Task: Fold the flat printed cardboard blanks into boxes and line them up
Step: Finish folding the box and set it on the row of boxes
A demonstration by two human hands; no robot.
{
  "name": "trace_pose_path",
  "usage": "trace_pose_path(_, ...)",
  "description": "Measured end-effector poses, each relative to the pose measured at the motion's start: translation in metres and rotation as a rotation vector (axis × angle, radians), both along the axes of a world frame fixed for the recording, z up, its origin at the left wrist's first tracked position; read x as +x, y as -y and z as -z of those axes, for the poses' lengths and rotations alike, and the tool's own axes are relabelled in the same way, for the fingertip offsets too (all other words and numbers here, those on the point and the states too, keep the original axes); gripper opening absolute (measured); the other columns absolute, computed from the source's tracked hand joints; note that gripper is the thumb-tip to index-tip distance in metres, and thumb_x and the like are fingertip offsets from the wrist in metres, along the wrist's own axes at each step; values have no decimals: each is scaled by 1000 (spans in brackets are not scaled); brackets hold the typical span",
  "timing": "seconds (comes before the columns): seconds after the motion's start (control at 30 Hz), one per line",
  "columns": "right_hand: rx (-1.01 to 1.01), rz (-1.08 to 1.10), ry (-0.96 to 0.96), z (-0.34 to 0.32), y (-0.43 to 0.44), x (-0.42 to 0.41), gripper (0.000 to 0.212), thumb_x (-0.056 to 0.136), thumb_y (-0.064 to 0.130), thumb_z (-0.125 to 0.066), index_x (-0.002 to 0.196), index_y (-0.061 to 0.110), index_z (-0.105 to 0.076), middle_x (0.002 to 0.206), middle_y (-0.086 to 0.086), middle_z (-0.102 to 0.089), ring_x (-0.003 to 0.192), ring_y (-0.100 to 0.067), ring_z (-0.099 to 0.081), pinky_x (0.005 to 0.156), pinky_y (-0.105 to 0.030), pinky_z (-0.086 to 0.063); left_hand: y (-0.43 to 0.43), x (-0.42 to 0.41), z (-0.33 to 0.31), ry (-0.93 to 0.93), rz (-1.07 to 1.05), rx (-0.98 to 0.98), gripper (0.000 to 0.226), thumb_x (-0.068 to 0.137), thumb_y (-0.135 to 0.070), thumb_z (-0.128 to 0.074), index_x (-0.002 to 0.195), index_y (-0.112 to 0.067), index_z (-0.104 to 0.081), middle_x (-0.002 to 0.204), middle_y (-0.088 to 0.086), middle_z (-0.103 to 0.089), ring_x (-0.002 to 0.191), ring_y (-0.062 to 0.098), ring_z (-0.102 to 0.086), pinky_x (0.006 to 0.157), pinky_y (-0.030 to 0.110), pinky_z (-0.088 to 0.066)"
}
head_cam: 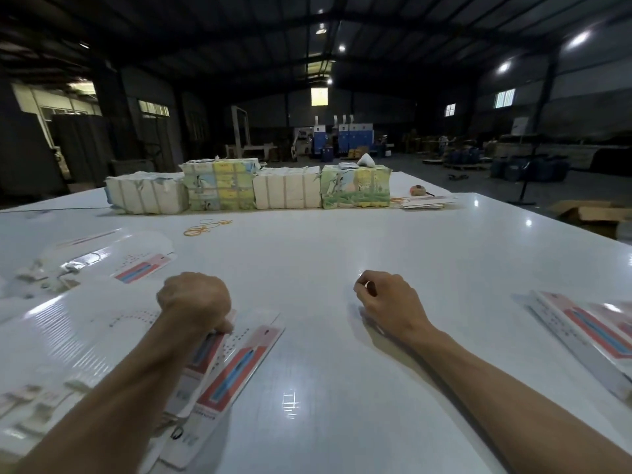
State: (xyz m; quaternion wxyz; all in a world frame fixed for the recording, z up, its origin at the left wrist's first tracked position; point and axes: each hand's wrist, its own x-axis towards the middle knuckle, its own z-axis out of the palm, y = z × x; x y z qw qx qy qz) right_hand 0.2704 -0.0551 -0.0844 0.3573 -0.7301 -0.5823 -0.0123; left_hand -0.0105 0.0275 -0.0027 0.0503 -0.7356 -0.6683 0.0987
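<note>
White and glossy, the desk (pixel 342 254) spreads out ahead of me under dim warehouse lights. My left hand (pixel 195 299) is balled into a fist at the near left. Its fingers grip the top end of a flat white cardboard blank printed with a red and blue strip (pixel 236 367). That blank lies on a loose pile of the same kind on the desk. My right hand (pixel 383 302) is near the middle, well apart from the left. Its fingers are curled in, thumb tip close to the forefinger, and I see nothing held in it. A second stack of printed blanks (pixel 581 333) lies at the right edge, and more loose blanks (pixel 143 270) lie farther out on the left. Yellow rubber bands (pixel 201 229) are scattered beyond them. Along the far side, four strapped bundles of printed card (pixel 219 186) stand in a row, side by side.
</note>
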Motion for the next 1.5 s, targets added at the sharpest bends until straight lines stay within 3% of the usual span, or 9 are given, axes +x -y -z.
trace_pose_path(0.37,-2,-42,-32,1,0,1,18,97,24,-55,82,24,-66,66,11,-66,66,-11,-62,58,-28,-40,-19,-12,11,30,-5,83,67,76,-72,-79,113,-20,-62,97,-3,-70,90,14,-68,85,31,-55)
trace_pose_path(0.53,-19,-55,-36,2,-1,3,18,97,25,-56,83,25,-67,64,15,-65,67,-11,-62,59,-29,-42,-33,-24,8,89,-13,-4,71,68,-77,-80,105,-19,-63,91,-3,-73,85,14,-72,85,34,-60)
trace_pose_path(0.63,-12,-69,-39,3,-2,3,18,97,25,-56,83,25,-68,62,18,-63,68,-10,-61,60,-29,-41,-43,-24,3,260,42,-21,54,77,-59,-85,105,-20,-61,86,-1,-74,73,14,-75,67,31,-62)
trace_pose_path(0.73,13,-94,-35,1,-2,2,18,98,24,-57,85,24,-69,65,14,-64,70,-11,-62,64,-33,-47,-49,-10,-6,471,129,-92,40,89,-37,-81,114,-14,-61,93,6,-76,76,21,-78,75,40,-66)
trace_pose_path(0.9,235,-171,-114,-4,-2,-1,13,104,16,-58,108,18,-70,70,1,-67,68,-23,-65,70,-44,-56,-22,37,-17,1282,298,-515,23,101,-13,-66,121,-6,-58,101,13,-81,89,32,-80,66,39,-65)
trace_pose_path(1.1,477,-211,-261,-18,-2,-6,30,109,18,-54,138,19,-54,103,6,-63,94,-5,-64,75,-16,-55,17,93,20,1605,317,-818,40,103,-37,-61,129,-6,-60,113,12,-79,95,27,-79,69,31,-63)
trace_pose_path(1.2,421,-270,-266,-16,-1,-7,33,109,23,-53,142,25,-53,119,3,-58,105,-2,-63,79,-14,-56,23,104,53,1665,349,-840,52,100,-59,-55,121,-14,-72,106,14,-79,85,27,-78,70,32,-62)
trace_pose_path(1.33,226,-324,-133,-11,-2,-11,31,107,32,-56,135,23,-67,127,10,-50,113,-4,-60,81,-17,-60,18,105,68,1800,378,-782,63,97,-74,-44,84,-24,-79,84,14,-74,65,25,-74,61,29,-59)
trace_pose_path(1.5,165,-304,-71,-16,0,-14,29,105,33,-60,128,21,-72,125,13,-55,118,-3,-55,92,-21,-55,16,104,69,1884,371,-844,77,91,-83,-32,75,-24,-78,74,11,-70,60,24,-72,59,30,-60)
